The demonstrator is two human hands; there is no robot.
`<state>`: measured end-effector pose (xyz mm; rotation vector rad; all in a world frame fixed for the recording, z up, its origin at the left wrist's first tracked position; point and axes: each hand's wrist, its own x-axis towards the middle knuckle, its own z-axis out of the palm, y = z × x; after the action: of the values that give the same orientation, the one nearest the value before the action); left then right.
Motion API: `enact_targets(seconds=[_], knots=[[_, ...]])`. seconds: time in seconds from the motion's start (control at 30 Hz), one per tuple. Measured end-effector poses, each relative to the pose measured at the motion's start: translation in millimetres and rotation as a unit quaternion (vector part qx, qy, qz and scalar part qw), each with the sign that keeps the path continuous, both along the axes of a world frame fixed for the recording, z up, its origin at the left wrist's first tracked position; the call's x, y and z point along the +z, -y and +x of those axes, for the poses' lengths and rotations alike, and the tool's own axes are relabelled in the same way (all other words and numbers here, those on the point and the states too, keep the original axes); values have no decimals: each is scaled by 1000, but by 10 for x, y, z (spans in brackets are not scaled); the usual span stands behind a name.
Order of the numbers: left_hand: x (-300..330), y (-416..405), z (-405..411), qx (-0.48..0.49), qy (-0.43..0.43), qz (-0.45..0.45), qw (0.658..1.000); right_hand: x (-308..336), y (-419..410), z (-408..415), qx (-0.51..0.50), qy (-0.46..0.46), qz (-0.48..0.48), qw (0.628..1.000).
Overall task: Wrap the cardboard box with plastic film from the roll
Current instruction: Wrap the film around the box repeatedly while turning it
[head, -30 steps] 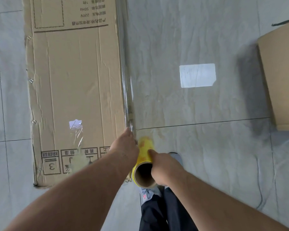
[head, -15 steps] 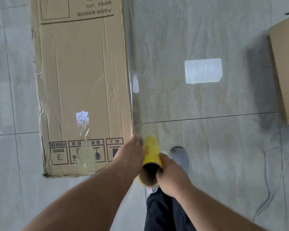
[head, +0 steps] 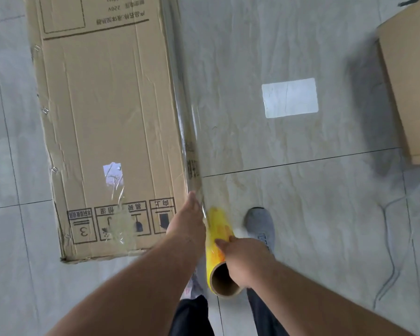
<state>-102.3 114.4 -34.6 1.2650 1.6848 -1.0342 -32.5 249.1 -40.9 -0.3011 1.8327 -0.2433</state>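
Observation:
A long flat cardboard box (head: 107, 122) with printed symbols lies on the tiled floor at the left. Clear plastic film (head: 189, 132) stretches along its right edge from the far end down to a yellow roll (head: 217, 236) on a brown cardboard core. My right hand (head: 244, 261) grips the roll's near end, thumb on top. My left hand (head: 186, 221) sits on the roll's far part by the box's near right corner, fingers wrapped on the hidden side. A patch of crinkled film (head: 115, 187) clings to the box's top.
A second cardboard box (head: 412, 88) stands at the right edge. A grey cable (head: 388, 238) trails over the floor at the right. My grey shoe (head: 261, 226) is just right of the roll. A bright light patch (head: 290, 97) reflects on the tiles.
The view has shifted so the box and floor sit further right and lower. The roll now points more along the box's edge, and my right foot has stepped forward beside it.

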Motion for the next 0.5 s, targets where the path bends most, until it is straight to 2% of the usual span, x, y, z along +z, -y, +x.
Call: enact_targets(seconds=[0.03, 0.1, 0.2, 0.3, 0.4, 0.5], knots=[[-19, 12, 7, -2, 2, -2, 1000, -3, 37, -1, 24, -9, -15, 1000], [-35, 19, -23, -10, 6, -6, 1000, -50, 126, 5, 1, -32, -32, 999], [4, 22, -34, -28, 13, -8, 999, -80, 226, 138, -187, -49, -17, 981], [17, 59, -23, -26, 28, 7, 999, -33, 277, 384, -365, -44, 21, 930], [37, 91, -14, -23, 52, 54, 997, -52, 275, 545, -450, -12, 52, 892], [52, 151, 19, -9, 58, 108, 992, -92, 348, 610, -493, 6, 38, 869]])
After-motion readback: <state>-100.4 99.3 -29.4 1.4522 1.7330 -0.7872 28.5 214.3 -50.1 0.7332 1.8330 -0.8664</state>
